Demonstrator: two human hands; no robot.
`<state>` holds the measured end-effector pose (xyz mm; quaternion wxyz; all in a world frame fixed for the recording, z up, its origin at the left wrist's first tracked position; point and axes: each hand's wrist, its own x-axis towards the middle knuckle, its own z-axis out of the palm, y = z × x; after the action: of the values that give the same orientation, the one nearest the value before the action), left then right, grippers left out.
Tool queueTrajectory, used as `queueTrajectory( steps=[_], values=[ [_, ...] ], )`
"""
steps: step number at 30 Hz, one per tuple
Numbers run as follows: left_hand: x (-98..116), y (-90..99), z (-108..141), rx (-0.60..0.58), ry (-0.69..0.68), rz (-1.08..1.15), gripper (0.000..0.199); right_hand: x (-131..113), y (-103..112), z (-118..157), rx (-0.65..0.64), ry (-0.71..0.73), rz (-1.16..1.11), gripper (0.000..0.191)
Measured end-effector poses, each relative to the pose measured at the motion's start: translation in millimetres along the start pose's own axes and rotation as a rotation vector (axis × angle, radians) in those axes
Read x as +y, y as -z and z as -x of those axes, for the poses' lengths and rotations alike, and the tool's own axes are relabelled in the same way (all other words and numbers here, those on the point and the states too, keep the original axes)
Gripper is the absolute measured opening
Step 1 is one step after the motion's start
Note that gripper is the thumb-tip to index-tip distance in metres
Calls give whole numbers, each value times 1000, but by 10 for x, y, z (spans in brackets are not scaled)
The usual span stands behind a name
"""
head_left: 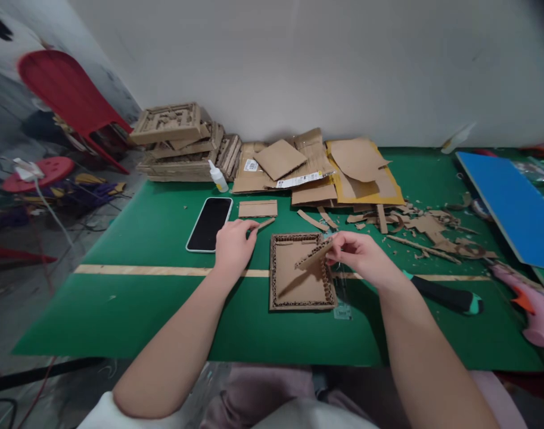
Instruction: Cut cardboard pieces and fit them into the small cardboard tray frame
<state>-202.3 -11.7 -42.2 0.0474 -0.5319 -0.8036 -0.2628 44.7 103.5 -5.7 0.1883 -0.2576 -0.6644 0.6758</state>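
I watch from far away through one camera on the person's head. It looks forward and down at the table (120, 322). The left hand (233, 241) and right hand (354, 256) are quite near, with the box (298, 307) between them, close to the middle of my view. I see wide: the lap (263, 387) at the bottom, the wall (298, 71) on top, the floor (12, 313) at the left.

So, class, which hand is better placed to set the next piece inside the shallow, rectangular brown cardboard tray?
Probably the right hand: it holds a flat brown cardboard piece tilted over the tray, while the left hand lies outside it.
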Motion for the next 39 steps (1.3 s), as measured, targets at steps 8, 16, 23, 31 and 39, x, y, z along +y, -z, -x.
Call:
queueTrajectory(
  steps=[8,16,23,31,39],
  values=[
    [129,76,23,23,-39,49,21,-29,-36,-10,44,34,-9,16],
    [522,290,191,-448,175,1002,42,-9,-91,5,264,356,296,18],
    [563,224,249,-531,176,1149,55,5,-173,2,270,445,405,23],
    [554,258,245,-291,6,738,31,13,-142,21,215,422,273,22],
    [572,281,243,-176,-61,662,21,14,-133,39,191,419,221,16]
  ],
)
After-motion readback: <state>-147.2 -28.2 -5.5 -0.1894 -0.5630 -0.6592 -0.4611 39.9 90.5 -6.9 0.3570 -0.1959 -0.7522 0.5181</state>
